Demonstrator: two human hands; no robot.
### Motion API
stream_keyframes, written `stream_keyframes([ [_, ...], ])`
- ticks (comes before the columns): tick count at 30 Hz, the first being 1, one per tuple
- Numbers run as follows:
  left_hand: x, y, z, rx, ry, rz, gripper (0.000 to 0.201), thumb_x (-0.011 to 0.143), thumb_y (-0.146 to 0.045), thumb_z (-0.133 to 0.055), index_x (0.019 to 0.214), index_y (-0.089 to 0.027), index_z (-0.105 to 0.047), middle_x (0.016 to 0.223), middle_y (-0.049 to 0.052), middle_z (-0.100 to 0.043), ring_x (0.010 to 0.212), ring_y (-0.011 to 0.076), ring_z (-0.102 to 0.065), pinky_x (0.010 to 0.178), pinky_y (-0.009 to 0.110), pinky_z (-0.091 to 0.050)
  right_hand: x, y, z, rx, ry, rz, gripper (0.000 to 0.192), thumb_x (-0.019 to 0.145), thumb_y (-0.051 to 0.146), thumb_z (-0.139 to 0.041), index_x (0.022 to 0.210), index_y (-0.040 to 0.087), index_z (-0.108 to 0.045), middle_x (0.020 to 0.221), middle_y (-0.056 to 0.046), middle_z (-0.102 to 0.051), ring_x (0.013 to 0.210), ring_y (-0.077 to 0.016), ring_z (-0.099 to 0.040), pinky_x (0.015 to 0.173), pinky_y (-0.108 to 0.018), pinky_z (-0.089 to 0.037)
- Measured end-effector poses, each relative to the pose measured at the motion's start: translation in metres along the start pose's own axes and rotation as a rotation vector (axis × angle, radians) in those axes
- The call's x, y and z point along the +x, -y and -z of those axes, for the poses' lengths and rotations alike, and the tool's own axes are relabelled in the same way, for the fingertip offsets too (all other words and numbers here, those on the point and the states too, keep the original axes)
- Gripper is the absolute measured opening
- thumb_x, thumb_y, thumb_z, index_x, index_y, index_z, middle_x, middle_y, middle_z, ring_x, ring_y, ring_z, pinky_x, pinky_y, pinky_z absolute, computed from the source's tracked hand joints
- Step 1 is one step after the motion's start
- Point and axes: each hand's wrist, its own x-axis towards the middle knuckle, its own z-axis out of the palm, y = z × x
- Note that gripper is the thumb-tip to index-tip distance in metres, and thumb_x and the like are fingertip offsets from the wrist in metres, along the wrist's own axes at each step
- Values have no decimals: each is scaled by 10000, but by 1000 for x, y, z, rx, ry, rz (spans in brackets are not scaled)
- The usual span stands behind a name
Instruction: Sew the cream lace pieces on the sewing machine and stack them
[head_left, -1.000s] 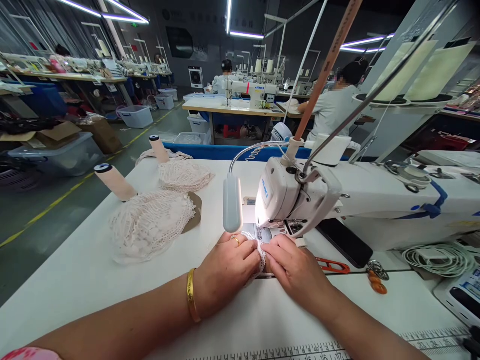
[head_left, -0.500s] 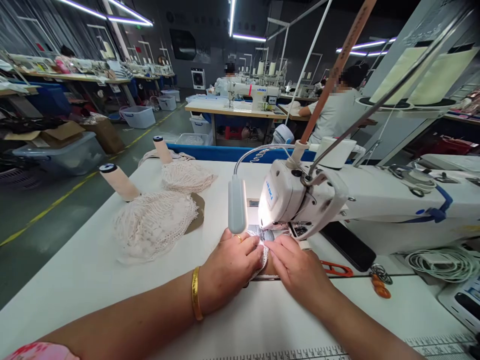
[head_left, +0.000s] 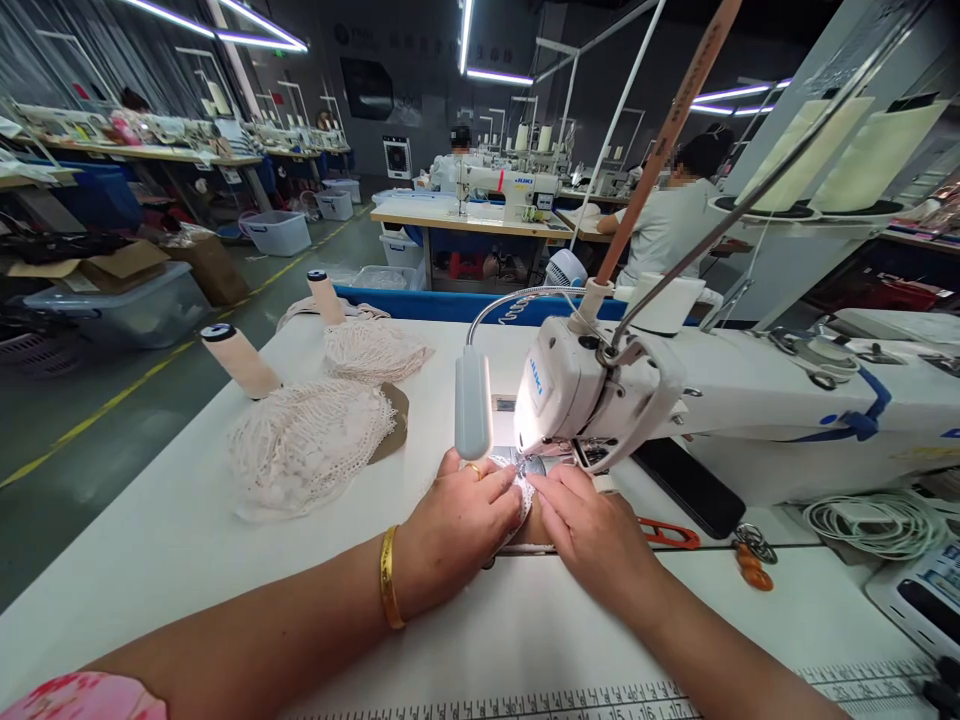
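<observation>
Under the needle of the white sewing machine (head_left: 559, 385) lies a piece of white lace trim (head_left: 526, 506) with tan fabric (head_left: 536, 528) beside it. My left hand (head_left: 459, 520) is closed on the lace, its thumb and fingers pinching the edge just left of the presser foot. From the other side, my right hand (head_left: 592, 525) presses its fingertips together on the work close to the needle; exactly what they grip is partly hidden. The small lamp (head_left: 472, 405) shines over the stitching spot.
Cream lace pieces (head_left: 311, 450) and thread cones (head_left: 240, 362) stand to the left. Right of the machine head lie a black phone (head_left: 691, 487), an orange-handled tool (head_left: 669, 534), orange beads (head_left: 752, 568) and coiled cable (head_left: 862, 525). A ruler strip (head_left: 600, 697) runs along the front.
The view has shifted slightly. Both hands stay at the needle in nearly the same pose, and the lace between them has barely moved.
</observation>
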Motion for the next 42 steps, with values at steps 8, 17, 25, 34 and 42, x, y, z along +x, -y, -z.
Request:
stream_keyframes([
  [8,3,2,1,0,24,1,239,1092,-156,-449,950,-152,-642,1066,82,-724,911,234,-629,825,414,-370,-1,-1,-3,-60,15,-17,372,1022,137,-414,1182,179,-747,928,-79,-716,769,-241,-601,663,-342,-420],
  [17,4,4,12,-79,120,79,193,1042,-249,-624,871,-159,-628,1059,64,-697,908,234,-628,875,418,-399,-2,-4,-1,6,61,-27,375,1039,155,-419,1282,168,-704,921,-76,-712,834,-251,-650,653,-337,-445],
  [25,-5,-8,21,-180,102,118,94,920,-184,-669,884,-177,-582,1090,64,-670,972,250,-622,911,450,-394,2,1,3,147,90,34,299,1054,155,-417,989,207,-704,789,-28,-695,737,-205,-644,677,-317,-439],
  [34,16,24,-3,-421,-4,289,168,853,-62,-390,842,-217,-455,789,4,-531,705,189,-495,653,296,-440,6,2,0,439,19,-350,317,1047,436,-486,923,251,-712,599,35,-572,547,-170,-543,547,-274,-410],
  [42,15,25,-5,-527,0,209,194,898,-134,-522,938,-188,-705,915,36,-651,883,212,-621,792,313,-519,6,1,-4,481,0,-360,316,1029,438,-503,945,243,-738,669,8,-664,609,-186,-621,608,-284,-472],
])
